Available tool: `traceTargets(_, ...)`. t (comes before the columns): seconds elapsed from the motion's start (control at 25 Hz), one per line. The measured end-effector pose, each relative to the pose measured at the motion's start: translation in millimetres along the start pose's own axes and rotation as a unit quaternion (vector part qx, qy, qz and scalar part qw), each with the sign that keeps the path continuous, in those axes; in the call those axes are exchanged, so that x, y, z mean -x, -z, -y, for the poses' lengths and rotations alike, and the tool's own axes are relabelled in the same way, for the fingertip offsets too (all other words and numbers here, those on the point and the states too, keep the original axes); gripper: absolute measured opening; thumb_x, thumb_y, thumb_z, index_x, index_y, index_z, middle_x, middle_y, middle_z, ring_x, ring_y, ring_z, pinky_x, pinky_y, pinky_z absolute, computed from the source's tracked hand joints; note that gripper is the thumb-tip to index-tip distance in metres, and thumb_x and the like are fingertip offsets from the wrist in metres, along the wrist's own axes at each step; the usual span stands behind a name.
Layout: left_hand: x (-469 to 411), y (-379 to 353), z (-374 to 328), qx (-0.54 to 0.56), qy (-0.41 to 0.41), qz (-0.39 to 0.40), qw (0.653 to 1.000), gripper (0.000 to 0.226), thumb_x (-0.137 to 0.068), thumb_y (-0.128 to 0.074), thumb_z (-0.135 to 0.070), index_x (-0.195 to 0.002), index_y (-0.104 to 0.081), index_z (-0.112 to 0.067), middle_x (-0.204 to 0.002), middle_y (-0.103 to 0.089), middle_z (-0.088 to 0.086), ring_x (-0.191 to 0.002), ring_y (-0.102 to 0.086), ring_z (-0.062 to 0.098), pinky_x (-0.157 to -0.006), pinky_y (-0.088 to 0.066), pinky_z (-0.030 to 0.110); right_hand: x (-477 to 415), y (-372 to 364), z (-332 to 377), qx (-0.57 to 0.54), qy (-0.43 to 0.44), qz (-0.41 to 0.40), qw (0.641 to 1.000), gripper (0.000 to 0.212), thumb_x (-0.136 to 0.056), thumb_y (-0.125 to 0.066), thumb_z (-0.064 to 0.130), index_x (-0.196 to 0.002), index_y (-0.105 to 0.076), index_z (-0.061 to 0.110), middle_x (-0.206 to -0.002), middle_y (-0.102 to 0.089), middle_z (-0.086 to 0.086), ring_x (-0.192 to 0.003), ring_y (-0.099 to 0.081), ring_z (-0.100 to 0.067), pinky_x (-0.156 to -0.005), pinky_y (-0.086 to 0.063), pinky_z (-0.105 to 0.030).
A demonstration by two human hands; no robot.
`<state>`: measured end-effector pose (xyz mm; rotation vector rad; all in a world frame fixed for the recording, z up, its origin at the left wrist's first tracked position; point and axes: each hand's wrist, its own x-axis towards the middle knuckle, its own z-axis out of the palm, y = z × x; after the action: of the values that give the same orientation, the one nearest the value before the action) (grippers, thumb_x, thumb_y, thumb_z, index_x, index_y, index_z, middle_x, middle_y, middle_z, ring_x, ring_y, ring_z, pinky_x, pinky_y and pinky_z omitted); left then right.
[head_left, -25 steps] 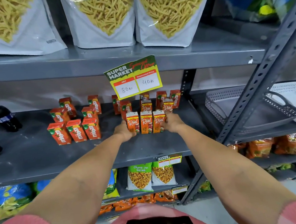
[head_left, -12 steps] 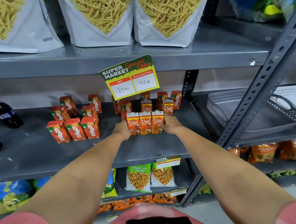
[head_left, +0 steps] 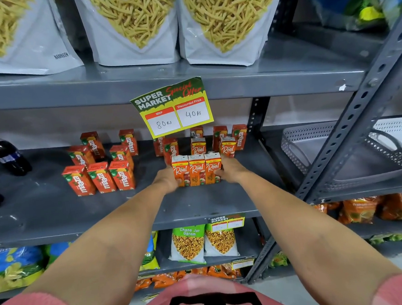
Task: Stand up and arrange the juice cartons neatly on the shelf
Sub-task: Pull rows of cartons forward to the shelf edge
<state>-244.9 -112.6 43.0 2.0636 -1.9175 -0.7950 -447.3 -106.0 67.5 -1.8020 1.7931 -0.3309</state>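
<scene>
Three orange Real juice cartons point(head_left: 197, 169) stand upright in a tight row near the middle of the grey shelf point(head_left: 56, 210). My left hand point(head_left: 167, 178) presses against the row's left end and my right hand point(head_left: 231, 173) against its right end, squeezing the row between them. Behind it stand more Real cartons point(head_left: 227, 146) and several red Maaza cartons point(head_left: 219, 135). A second group of Maaza cartons point(head_left: 100, 177) stands upright to the left, in loose rows.
A yellow and green price sign point(head_left: 175, 107) hangs from the upper shelf above the cartons. Dark soda bottles point(head_left: 6, 154) stand at the far left. A grey perforated tray point(head_left: 342, 152) lies on the right-hand shelf behind a slanted metal post point(head_left: 358, 108). Snack bags fill the shelves above and below.
Both hands have stayed at the ends of the three-carton row and closed in slightly. The view has shifted a little.
</scene>
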Motion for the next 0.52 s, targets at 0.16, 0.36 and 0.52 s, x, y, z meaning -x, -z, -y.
traceTargets(0.16,9.5,-1.0,0.9,0.021,-0.012,0.023,0.999,0.044,-0.095,-0.056,-0.018,-0.137,-0.042,-0.012,-0.128,-0.057,0.015,-0.108,-0.062,0.033,-0.092,-0.054,0.044,7.7,4.4,-6.6,0.013,0.007,0.014,1.000,0.052,-0.096,-0.055,0.020,-0.143,-0.033,0.015,-0.142,-0.050,-0.009,-0.131,-0.049,-0.028,-0.109,-0.040,-0.044)
traceTargets(0.36,27.1,-5.3,5.1,0.054,-0.013,0.060,0.997,0.036,-0.095,-0.057,-0.013,-0.130,-0.048,-0.008,-0.122,-0.060,0.017,-0.102,-0.066,0.032,-0.085,-0.058,0.044,25.9,4.7,-15.2,0.021,-0.002,0.027,0.999,0.055,-0.097,-0.054,0.022,-0.145,-0.029,0.018,-0.139,-0.052,-0.009,-0.125,-0.053,-0.029,-0.105,-0.044,-0.043)
traceTargets(0.52,45.0,-9.9,8.8,0.070,-0.009,0.073,0.995,0.032,-0.095,-0.056,-0.013,-0.126,-0.049,-0.007,-0.119,-0.061,0.016,-0.102,-0.066,0.030,-0.085,-0.058,0.042,46.6,-1.7,-22.1,0.019,-0.007,0.023,1.000,0.052,-0.097,-0.054,0.022,-0.143,-0.031,0.016,-0.132,-0.058,-0.010,-0.118,-0.058,-0.029,-0.101,-0.048,-0.044)
